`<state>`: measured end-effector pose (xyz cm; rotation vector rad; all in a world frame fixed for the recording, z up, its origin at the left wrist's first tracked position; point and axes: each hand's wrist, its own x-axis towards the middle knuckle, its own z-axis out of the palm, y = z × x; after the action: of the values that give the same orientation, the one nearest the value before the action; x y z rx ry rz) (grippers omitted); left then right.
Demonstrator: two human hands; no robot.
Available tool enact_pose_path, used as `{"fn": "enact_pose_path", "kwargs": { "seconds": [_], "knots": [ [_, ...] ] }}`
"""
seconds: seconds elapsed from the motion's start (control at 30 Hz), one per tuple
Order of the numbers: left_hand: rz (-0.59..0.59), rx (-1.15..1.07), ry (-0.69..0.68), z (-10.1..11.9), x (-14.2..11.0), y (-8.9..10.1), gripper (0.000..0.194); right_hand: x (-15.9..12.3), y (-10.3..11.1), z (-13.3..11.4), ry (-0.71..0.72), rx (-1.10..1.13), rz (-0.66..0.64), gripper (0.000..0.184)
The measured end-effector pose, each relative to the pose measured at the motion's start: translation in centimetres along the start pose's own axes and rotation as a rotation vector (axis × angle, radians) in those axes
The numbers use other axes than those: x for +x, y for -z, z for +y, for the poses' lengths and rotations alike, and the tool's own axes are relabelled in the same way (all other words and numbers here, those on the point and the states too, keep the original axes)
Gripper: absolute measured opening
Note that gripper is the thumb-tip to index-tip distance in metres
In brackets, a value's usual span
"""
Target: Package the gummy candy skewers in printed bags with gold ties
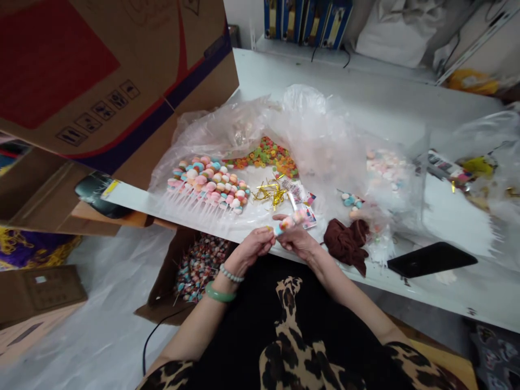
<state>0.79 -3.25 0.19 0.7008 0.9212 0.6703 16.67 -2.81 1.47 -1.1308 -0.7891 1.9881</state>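
Just over the table's front edge, my left hand (pixel 257 244) and my right hand (pixel 299 241) meet at a marshmallow skewer (pixel 287 222) in pink and blue. My right hand is wrapped around it from below. At its blue end, the left fingers are closed in a pinch; a golden bit shows there, perhaps a twist tie. Beyond my hands lie loose gold twist ties (pixel 271 192) and small printed labels (pixel 307 207). Left of these, finished marshmallow skewers (pixel 211 187) lie in rows with white sticks toward me. Ring-shaped gummies (pixel 268 154) are heaped behind.
A large cardboard box (pixel 122 65) stands at the left, and an open carton (pixel 162 276) of skewers sits below the table edge. To the right are a brown cloth (pixel 345 241), a black phone (pixel 433 260), white sticks (pixel 382 246) and bagged marshmallows (pixel 388 170).
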Motion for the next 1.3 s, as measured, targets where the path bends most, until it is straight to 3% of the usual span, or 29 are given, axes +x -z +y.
{"fn": "enact_pose_path", "kwargs": {
  "seconds": [0.07, 0.2, 0.3, 0.37, 0.53, 0.63, 0.77, 0.9, 1.03, 1.2, 1.23, 1.3],
  "knots": [
    [-0.213, -0.011, 0.081, 0.4, -0.6, 0.7, 0.046, -1.3, -0.1, -0.9, 0.046, -0.082, -0.147, 0.061],
    [-0.380, 0.039, 0.132, 1.8, -1.1, 2.0, 0.051, -3.3, -1.1, -2.4, 0.272, -0.343, -0.296, 0.031],
    [-0.384, 0.129, 0.128, 3.3, -1.4, 2.3, 0.048, -3.8, -1.6, -2.8, 0.395, -0.443, -0.336, 0.029],
    [-0.370, 0.143, 0.102, 4.2, -1.6, 1.9, 0.046, -3.5, -1.7, -2.7, 0.346, -0.477, -0.332, 0.035],
    [-0.275, 0.110, -0.075, 4.8, -1.9, -0.8, 0.056, -2.2, -0.9, -2.4, 0.196, -0.410, -0.171, 0.044],
    [-0.244, 0.135, -0.136, 4.6, -2.2, -1.6, 0.047, -2.5, -0.3, -2.4, 0.196, -0.447, -0.142, 0.039],
    [-0.273, 0.210, -0.037, 4.6, -2.9, -0.9, 0.039, -4.4, -0.4, -2.2, 0.433, -0.761, -0.111, 0.021],
    [-0.321, 0.250, 0.118, 4.8, -3.5, -0.2, 0.039, -6.1, -1.3, -1.2, 0.779, -1.022, -0.110, 0.021],
    [-0.396, 0.295, 0.149, 5.8, -4.2, 0.1, 0.038, -6.8, -1.8, -0.5, 0.951, -1.249, -0.073, 0.018],
    [-0.596, 0.743, 0.127, 8.1, -4.8, 0.3, 0.024, -6.5, -1.9, -2.1, 1.091, -1.760, -0.437, 0.018],
    [-0.550, 0.855, 0.076, 8.3, -4.7, 0.0, 0.024, -6.1, -2.0, -2.7, 1.081, -1.888, -0.457, 0.018],
    [-0.293, 1.034, -0.155, 8.4, -4.2, -0.9, 0.028, -4.8, -2.2, -4.1, 1.010, -2.073, -0.376, 0.021]
  ]
}}
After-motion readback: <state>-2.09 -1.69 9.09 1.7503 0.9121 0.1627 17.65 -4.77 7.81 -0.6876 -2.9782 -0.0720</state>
